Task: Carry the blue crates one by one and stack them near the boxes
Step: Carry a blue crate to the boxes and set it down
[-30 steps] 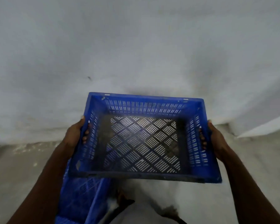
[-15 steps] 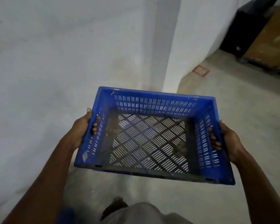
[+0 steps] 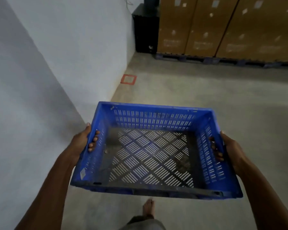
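Concrete floor (image 3: 198, 90) (pallets (image 3: 206, 59), red square (image 3: 128, 79))

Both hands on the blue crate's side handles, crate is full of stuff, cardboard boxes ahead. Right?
Not quite: the head view shows the blue crate empty, its slotted floor bare. The rest holds: left hand and right hand grip the side handles, cardboard boxes ahead.

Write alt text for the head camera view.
Two hands, left hand and right hand, hold an empty blue crate by its side handles above a concrete floor. Ahead, cardboard boxes stand on pallets beside a white wall.
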Motion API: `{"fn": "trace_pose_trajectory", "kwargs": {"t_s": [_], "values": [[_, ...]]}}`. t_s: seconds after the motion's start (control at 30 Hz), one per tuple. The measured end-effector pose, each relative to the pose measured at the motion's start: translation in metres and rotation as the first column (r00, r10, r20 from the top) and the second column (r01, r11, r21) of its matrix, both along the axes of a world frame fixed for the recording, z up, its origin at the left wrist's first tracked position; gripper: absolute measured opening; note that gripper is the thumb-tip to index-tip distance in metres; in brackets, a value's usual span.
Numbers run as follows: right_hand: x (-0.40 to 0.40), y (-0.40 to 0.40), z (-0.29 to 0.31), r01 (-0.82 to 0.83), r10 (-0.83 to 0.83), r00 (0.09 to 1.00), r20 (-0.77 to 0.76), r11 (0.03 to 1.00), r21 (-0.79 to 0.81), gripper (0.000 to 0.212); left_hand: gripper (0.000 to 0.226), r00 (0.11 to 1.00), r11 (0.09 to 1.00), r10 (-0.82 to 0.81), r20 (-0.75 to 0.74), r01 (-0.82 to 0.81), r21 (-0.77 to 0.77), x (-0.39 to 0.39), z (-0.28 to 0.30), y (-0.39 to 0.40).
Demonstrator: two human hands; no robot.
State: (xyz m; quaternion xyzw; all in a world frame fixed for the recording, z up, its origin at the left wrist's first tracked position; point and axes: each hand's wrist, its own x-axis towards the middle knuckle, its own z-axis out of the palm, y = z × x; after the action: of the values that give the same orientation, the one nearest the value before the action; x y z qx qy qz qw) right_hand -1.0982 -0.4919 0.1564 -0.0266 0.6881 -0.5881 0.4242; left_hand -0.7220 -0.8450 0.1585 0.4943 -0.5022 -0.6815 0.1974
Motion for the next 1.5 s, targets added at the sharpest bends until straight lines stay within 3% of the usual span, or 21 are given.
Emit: {"fn": "trace_pose_trajectory", "kwargs": {"t_s": [0.27, 0.57, 0.83, 1.5], "values": [[-0.176, -0.041, 0.026, 0.219, -0.218, 0.974, -0.054, 0.976, 0.006, 0.053, 0.057, 0.981, 0.981, -0.192, -0.034, 0.193, 0.033, -0.268, 0.011, -0.104], [-0.439, -0.140, 0.024, 0.272, -0.272, 0.962, -0.031, 0.962, -0.004, 0.053, 0.049, 0.968, 0.967, -0.251, -0.026, 0.252, 0.026, -0.565, 0.016, -0.217], [-0.657, -0.257, 0.047, 0.217, -0.217, 0.973, -0.073, 0.976, -0.009, 0.053, 0.053, 0.979, 0.981, -0.192, -0.070, 0.194, 0.028, -0.741, 0.034, -0.315], [-1.149, -0.581, -0.005, 0.161, -0.160, 0.987, -0.031, 0.985, 0.060, 0.055, 0.057, 0.984, 0.984, -0.175, 0.011, 0.175, 0.009, -1.219, -0.007, -0.628]]}}
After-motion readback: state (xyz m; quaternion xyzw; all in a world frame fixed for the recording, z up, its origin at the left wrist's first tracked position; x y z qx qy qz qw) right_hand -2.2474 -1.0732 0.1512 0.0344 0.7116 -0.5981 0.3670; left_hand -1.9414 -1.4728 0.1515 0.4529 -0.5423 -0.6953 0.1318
